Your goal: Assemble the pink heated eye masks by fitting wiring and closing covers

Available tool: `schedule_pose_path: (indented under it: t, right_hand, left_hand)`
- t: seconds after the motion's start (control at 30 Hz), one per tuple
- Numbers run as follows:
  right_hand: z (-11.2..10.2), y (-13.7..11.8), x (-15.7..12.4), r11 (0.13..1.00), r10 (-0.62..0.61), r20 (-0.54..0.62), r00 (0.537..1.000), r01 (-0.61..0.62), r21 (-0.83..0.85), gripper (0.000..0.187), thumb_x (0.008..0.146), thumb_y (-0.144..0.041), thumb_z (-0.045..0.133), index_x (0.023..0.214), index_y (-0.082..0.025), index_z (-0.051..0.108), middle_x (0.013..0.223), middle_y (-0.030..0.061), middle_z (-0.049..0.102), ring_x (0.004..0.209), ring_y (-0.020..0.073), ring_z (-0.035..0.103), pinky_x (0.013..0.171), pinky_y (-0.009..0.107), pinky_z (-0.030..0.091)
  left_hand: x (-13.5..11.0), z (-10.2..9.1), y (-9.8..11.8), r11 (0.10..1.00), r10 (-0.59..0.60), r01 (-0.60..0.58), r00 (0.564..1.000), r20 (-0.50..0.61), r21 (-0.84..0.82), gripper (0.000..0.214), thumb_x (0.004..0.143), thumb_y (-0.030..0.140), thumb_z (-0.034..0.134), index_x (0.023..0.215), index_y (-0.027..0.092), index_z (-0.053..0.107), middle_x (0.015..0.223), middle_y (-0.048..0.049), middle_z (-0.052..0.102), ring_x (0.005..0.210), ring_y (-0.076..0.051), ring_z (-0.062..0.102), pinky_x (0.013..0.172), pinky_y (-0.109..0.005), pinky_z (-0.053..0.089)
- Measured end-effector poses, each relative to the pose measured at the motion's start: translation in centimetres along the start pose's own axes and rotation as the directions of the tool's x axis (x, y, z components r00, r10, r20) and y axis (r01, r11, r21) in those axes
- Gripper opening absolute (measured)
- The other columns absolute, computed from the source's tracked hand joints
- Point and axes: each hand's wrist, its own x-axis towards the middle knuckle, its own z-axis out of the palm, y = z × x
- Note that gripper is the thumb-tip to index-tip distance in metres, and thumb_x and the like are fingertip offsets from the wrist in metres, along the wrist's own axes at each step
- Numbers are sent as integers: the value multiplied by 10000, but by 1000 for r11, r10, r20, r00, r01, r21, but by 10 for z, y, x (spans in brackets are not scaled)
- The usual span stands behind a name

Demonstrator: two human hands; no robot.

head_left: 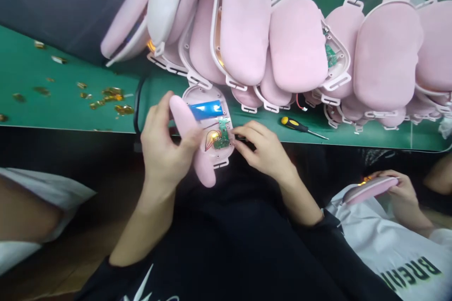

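An opened pink casing (226,99) is held at the near edge of the green table. Inside it show a blue cylindrical battery (206,109), a green circuit board (221,141) and thin wires beside a glowing yellow light (213,136). My left hand (165,141) grips the padded pink cover (205,169), which stands tilted over the casing's left part, thumb across its face. At the casing's right rim, beside the board, my right hand (259,148) has its thumb and fingertips close together; whether something small sits between them is hidden.
Several pink padded casings (300,44) are piled along the back of the green table (70,94). A yellow-black screwdriver (300,125) lies right of my hands. Gold tape scraps (113,94) lie left, near a dark panel (70,4). A co-worker's hand (402,190) holds another casing at right.
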Motion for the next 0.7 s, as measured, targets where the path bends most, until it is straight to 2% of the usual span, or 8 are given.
schedule_pose_path:
  t: [0.07,0.13,0.2,0.3,0.43,0.53,0.63,0.7]
  right_hand:
    - [10,2,-12,987,153,-6,988,-153,55,319,1096,-356,652,1371,-198,681,1071,59,813,912,176,773,836,289,612]
    - [20,0,-19,953,264,85,961,-273,130,504,1088,-426,660,1535,-218,556,1096,59,840,852,195,806,772,297,625]
    - [29,-4,-20,928,275,179,945,-309,206,782,1032,-525,724,1667,-214,391,1242,108,832,908,244,839,790,338,657]
    - [41,-9,-17,899,300,173,938,-339,276,1166,891,-636,849,1746,-169,209,1393,189,773,1043,312,846,854,395,693]
    - [48,-4,-23,887,316,32,948,-307,344,1024,970,-519,793,1751,-191,218,1387,163,783,1078,278,848,908,365,709]
    - [38,10,-37,945,79,-101,992,-42,323,880,1037,-443,700,1750,-172,261,1515,189,704,1244,280,801,1016,361,693]
    - [22,26,-47,897,-93,-134,987,141,419,689,1091,-383,629,1713,-210,388,1569,152,671,1383,253,727,1129,355,638]
    - [16,32,-48,822,-75,-97,992,117,557,562,1116,-359,598,1657,-253,492,1548,110,696,1376,223,730,1146,340,619]
  left_hand:
    - [3,8,9,998,11,-7,999,-51,65,966,799,781,778,1544,191,605,1321,-146,627,1275,-402,616,1092,-585,525]
    - [7,22,14,998,3,2,996,-86,58,880,803,711,835,1500,226,606,1335,-143,562,1356,-432,532,1221,-658,401]
    - [13,38,16,1000,-15,17,993,-116,14,773,845,633,856,1463,257,582,1381,-147,499,1445,-442,436,1298,-684,289]
    - [19,57,16,999,-46,43,990,-132,-25,789,857,605,876,1486,264,542,1516,-165,426,1564,-429,327,1353,-681,216]
    - [16,51,10,985,-89,77,993,-71,-157,872,834,595,906,1555,283,529,1648,-163,434,1630,-403,352,1379,-638,257]
    - [2,24,-1,905,-118,83,991,-59,-416,901,830,456,936,1604,434,476,1641,-68,550,1556,-348,515,1320,-583,418]
    - [-20,3,-8,753,-170,230,973,156,-617,856,791,494,915,1568,468,557,1549,-42,676,1476,-358,615,1241,-564,528]
    - [-36,2,-6,618,-129,332,937,325,-713,874,760,645,856,1568,488,565,1578,-51,670,1498,-406,602,1176,-623,576]
